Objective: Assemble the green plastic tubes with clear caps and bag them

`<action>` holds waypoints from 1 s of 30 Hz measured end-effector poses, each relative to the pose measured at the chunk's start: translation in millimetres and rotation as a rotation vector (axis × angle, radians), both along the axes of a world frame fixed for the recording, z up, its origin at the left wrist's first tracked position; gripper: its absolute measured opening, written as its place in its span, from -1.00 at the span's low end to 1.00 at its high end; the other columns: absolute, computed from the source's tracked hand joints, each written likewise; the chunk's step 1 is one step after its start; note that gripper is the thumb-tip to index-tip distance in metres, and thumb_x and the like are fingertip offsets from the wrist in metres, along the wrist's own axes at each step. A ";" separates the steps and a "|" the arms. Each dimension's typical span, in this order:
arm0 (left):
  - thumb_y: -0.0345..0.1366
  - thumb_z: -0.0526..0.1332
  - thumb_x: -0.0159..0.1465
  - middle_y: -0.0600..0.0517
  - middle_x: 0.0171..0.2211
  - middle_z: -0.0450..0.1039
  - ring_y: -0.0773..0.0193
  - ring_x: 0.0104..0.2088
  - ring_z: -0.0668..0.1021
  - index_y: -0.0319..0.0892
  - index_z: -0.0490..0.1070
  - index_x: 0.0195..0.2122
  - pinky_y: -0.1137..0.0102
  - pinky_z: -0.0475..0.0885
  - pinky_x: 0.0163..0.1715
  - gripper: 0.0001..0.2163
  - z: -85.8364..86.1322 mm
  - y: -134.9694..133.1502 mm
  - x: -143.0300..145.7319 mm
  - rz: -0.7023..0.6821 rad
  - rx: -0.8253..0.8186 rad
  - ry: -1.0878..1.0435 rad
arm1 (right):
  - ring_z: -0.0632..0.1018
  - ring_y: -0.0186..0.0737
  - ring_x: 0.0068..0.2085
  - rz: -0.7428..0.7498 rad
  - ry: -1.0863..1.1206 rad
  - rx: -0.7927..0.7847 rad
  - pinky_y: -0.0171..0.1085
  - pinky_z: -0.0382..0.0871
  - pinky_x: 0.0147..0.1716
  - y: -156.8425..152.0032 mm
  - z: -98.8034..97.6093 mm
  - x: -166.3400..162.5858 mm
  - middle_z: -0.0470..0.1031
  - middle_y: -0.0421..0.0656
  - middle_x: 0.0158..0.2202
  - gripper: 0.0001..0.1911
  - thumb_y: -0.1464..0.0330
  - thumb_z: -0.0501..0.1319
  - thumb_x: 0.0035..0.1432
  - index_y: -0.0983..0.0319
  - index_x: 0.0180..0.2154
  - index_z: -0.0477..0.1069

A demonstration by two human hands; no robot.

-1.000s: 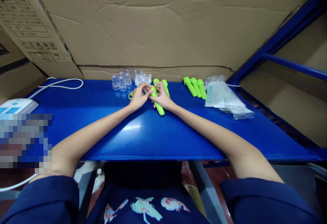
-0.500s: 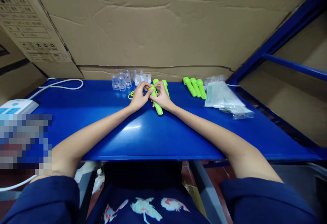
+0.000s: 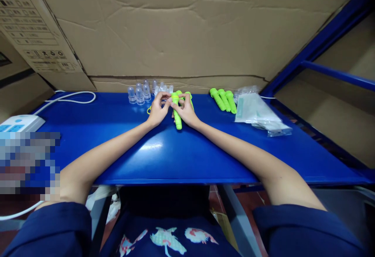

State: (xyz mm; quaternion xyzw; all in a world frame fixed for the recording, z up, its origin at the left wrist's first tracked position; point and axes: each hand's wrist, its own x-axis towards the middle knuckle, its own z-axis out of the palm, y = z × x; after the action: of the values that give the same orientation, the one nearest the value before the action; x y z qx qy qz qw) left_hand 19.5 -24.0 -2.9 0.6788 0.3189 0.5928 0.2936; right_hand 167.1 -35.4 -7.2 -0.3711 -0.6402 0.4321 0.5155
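A lime-green flashlight, wide at the head and ribbed along the handle, is held between both hands with its narrow end toward me. My left hand pinches the head from the left side. From the right, my right hand has its fingers closed round the same head, where a yellow band shows. Behind my right hand lie more green flashlights, partly hidden. A thin yellow ring rests beside my left hand, mostly covered by it.
Clear plastic domes stand in a group at the back left. Three green flashlights lie to the right, beside plastic bags. A white power strip with a cable sits on the left. Cardboard walls the back of the blue table.
The held flashlight has turned slightly, its narrow end swinging left and now pointing more straight toward me. Both hands stay on its head, the left fingers shifted a little.
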 end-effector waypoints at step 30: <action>-0.35 0.28 0.29 -0.04 -0.12 0.55 0.28 -0.19 0.62 -0.15 0.45 -0.17 0.44 0.45 -0.28 -0.90 3.2 -2.0 -3.1 0.024 0.032 0.072 | 0.56 -0.11 -0.10 -0.062 -0.122 0.204 -0.18 0.47 -0.35 -4.7 3.7 1.3 0.36 -0.11 -0.09 -0.38 -0.24 0.15 0.16 0.05 -0.11 -0.04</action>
State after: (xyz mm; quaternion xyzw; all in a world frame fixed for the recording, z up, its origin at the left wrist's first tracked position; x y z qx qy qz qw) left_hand 16.3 -26.0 0.3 0.7002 0.3280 0.5766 0.2639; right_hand 168.4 -40.1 -3.5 -0.3617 -0.6993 0.3251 0.5239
